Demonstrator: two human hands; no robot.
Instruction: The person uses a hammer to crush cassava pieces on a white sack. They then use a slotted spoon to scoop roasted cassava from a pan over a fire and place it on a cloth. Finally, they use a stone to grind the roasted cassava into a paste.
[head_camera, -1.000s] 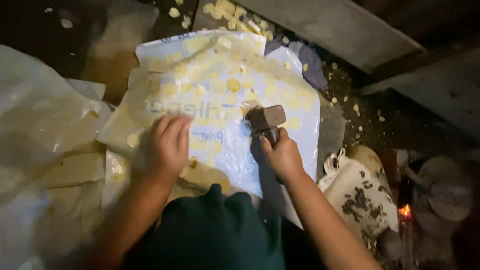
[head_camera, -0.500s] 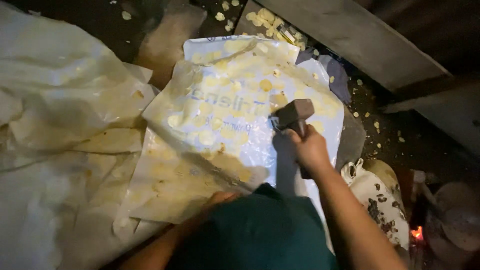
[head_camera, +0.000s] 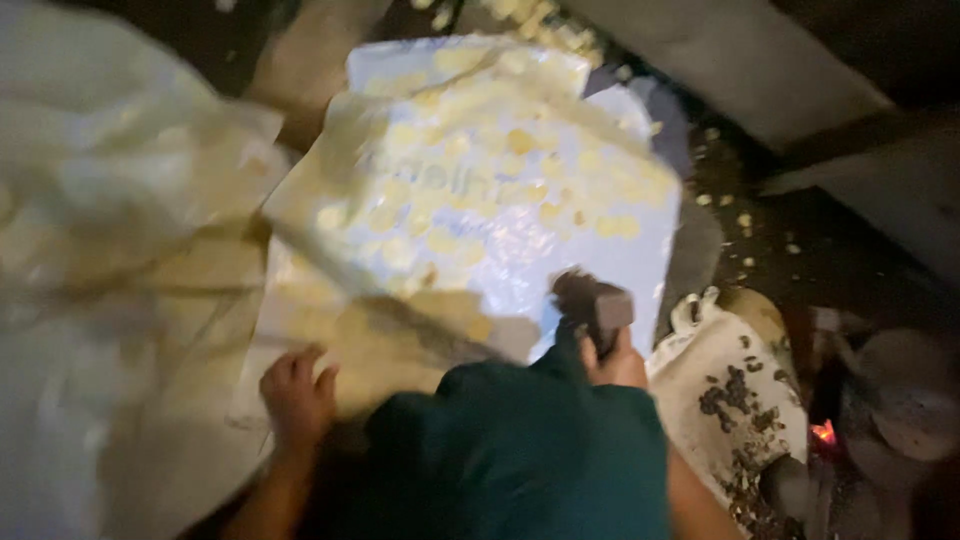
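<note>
Fingers (head_camera: 612, 352) of right hand (head_camera: 615, 365) grip hammer (head_camera: 597, 303); left hand (head_camera: 297, 398) spread flat on sheet (head_camera: 330, 340)

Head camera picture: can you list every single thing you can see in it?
Shiny white plastic sheet dotted with pale yellow round pieces: one, centre, tilted.
Crumpled white plastic sheeting: blurred heap, left.
Dark metal hammer head: one, lower centre, over the sheet's edge.
Dirty white cloth sack with dark specks: one, right.
Loose pale yellow bits: several, scattered on dark ground, upper right.
Small orange flame: one, far right.
Dark green garment: one, bottom centre, worn by the person.
Left hand: flat on the lower sheeting.
Right hand: gripping the hammer.
</note>
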